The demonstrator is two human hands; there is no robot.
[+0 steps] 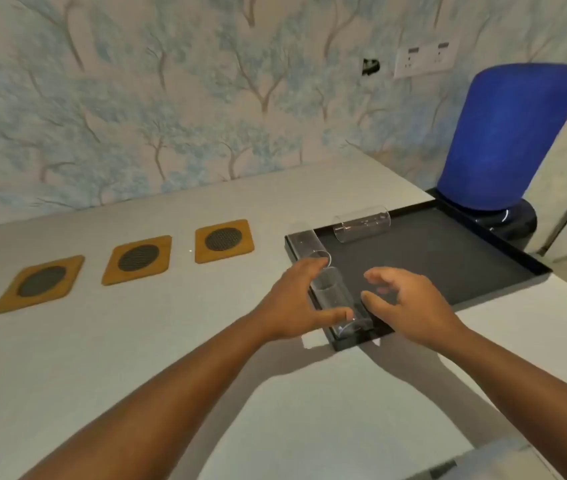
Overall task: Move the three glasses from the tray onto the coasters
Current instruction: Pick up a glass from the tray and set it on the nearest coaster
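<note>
Three clear glasses lie on their sides on a black tray. One glass rests at the tray's far edge, a second glass at its far left corner, and the nearest glass along its left side. My left hand wraps around the nearest glass, thumb near its open end. My right hand hovers just right of it with fingers curled apart, holding nothing. Three wooden coasters with dark round centres sit in a row to the left.
A blue water jug stands upside down on a dark base behind the tray's far right corner. The patterned wall runs along the back of the white table. The table's edge falls away at the right and near right.
</note>
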